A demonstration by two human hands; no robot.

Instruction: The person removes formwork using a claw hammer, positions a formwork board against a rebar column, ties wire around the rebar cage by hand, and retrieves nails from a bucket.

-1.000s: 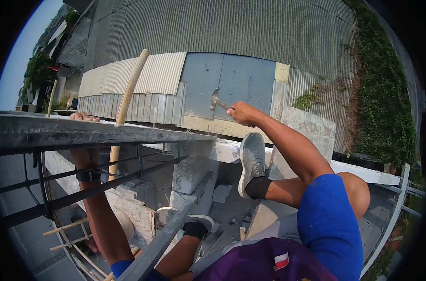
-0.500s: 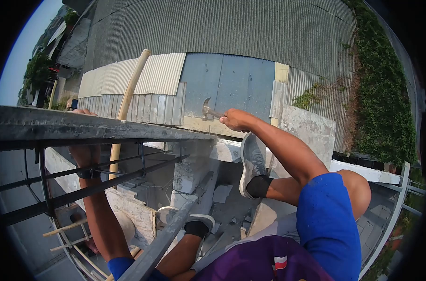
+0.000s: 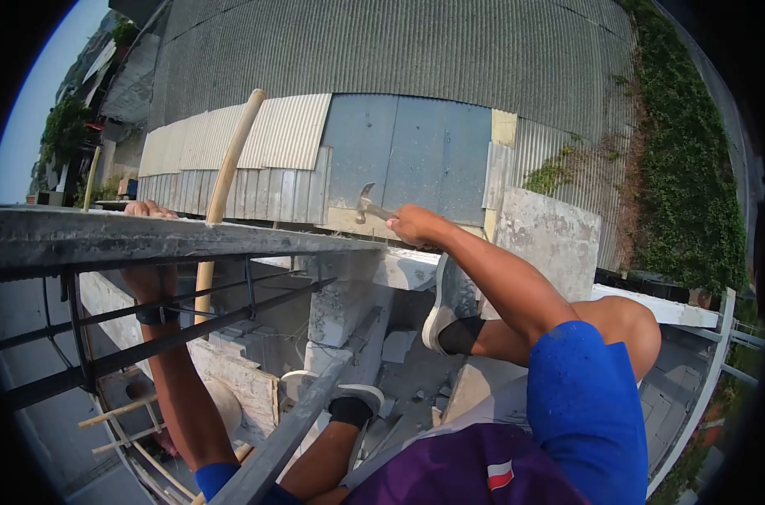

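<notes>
My right hand (image 3: 418,225) is closed around the handle of a claw hammer (image 3: 365,204), whose metal head points left. The hammer is held out beyond the right end of a long grey, cement-stained board (image 3: 256,238), apart from it. My left hand (image 3: 151,209) reaches up behind this board, its fingers curled over the top edge; the palm is hidden. Dark steel reinforcing bars (image 3: 176,341) with ties run below the board, in front of my left forearm. A wooden pole (image 3: 233,160) stands upright behind the board, to the right of my left hand.
Beneath me are a block wall (image 3: 329,316), rubble (image 3: 424,394) and a slanting grey beam (image 3: 302,421). Both my shoes rest among these blocks. Bamboo poles (image 3: 117,412) lie lower left. A corrugated roof (image 3: 399,50) and blue sheets (image 3: 407,151) lie beyond, with creepers (image 3: 685,168) at right.
My right hand and the hammer have moved slightly down and left, and my right sleeve has shifted a little lower. My left hand keeps its place on the board.
</notes>
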